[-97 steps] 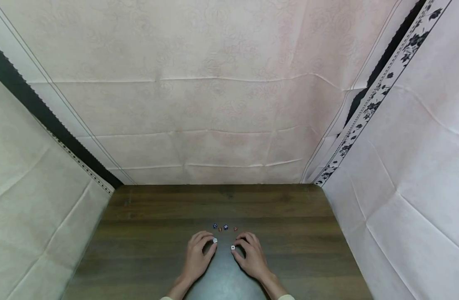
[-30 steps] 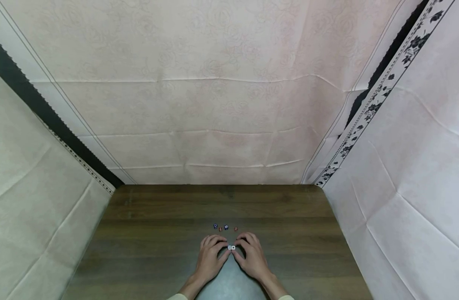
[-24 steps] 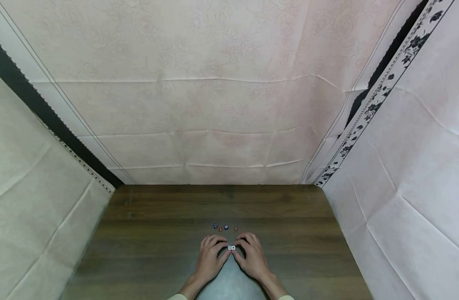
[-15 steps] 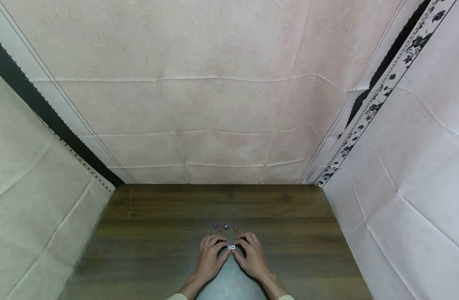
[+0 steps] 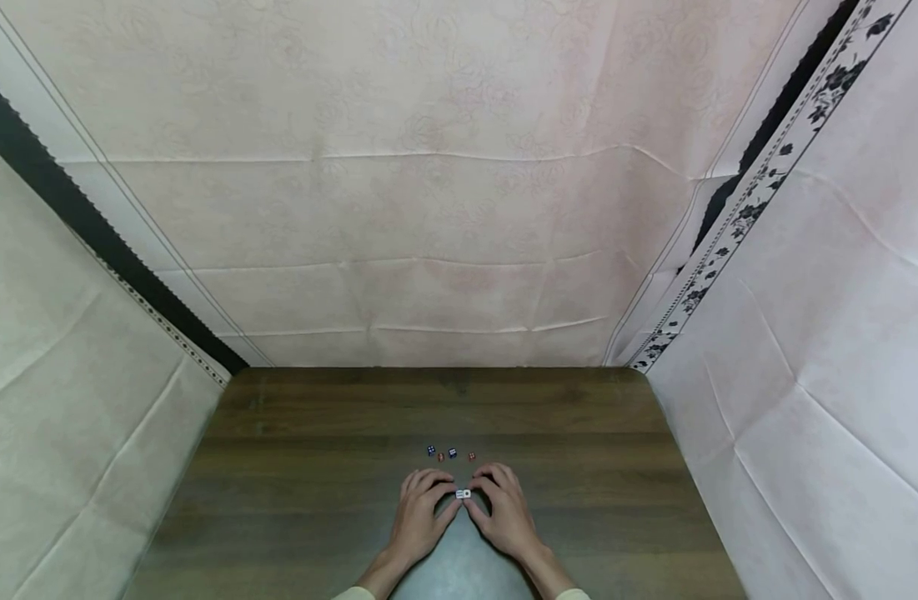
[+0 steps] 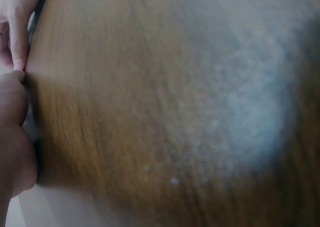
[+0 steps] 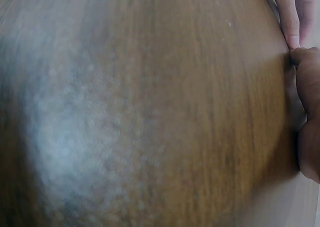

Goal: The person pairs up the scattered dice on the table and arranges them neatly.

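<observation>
Two white dice sit side by side between the hands in the head view. The left hand (image 5: 423,512) pinches the left white die (image 5: 459,494) between thumb and forefinger. From the other side, the right hand (image 5: 501,512) grips the right white die (image 5: 467,494) the same way. Both hands rest low at the table's middle, their fingertips almost meeting. In the left wrist view, the left hand (image 6: 14,147) shows at the left edge; the right hand (image 7: 309,107) shows at the right edge of its own wrist view. The fingers hide the dice in both wrist views.
Just beyond the hands lie two blue dice, one on the left (image 5: 431,451) and one nearer the middle (image 5: 453,452), plus two small orange-red dice, left (image 5: 441,457) and right (image 5: 471,456). Pale cloth (image 5: 443,208) hangs behind the wooden table (image 5: 301,467) and along both sides.
Since the oldest frame, the left hand has moved right and slightly nearer, bringing its white die beside the other. The right hand has kept its place. Little differs over the last second.
</observation>
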{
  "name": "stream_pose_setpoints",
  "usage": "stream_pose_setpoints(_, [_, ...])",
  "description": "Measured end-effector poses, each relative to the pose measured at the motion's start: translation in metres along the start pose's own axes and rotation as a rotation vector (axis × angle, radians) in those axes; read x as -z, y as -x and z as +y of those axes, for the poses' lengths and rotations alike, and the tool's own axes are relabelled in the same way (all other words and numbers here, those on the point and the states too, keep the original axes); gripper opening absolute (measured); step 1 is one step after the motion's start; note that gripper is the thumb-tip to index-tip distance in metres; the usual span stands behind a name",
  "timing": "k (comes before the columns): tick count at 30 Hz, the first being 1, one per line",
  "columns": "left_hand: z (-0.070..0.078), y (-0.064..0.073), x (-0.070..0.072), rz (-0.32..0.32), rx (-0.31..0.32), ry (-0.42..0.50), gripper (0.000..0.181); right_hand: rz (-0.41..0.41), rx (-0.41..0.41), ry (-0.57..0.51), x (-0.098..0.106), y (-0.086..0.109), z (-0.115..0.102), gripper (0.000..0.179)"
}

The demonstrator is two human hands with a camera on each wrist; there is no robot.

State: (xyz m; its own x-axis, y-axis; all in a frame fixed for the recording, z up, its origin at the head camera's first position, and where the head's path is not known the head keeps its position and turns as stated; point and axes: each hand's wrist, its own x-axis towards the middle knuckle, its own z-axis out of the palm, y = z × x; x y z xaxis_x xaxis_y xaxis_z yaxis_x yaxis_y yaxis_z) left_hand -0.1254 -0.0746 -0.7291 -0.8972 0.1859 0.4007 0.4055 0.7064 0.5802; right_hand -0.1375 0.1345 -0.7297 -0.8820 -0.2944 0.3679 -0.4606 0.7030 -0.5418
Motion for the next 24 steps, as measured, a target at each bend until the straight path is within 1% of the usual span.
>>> stream_pose_setpoints(14, [-0.0023,0.0005,-0.0018,-0.007,0.001,0.0,0.017,0.005,0.004,-0.001,0.0001,0.0003,-0.0003,0.016])
stream_pose_setpoints(24, [-0.0022,0.0009,-0.002,0.01,-0.019,-0.015,0.018,0.002,-0.002,0.002,0.0006,-0.0002,-0.0014,0.017])
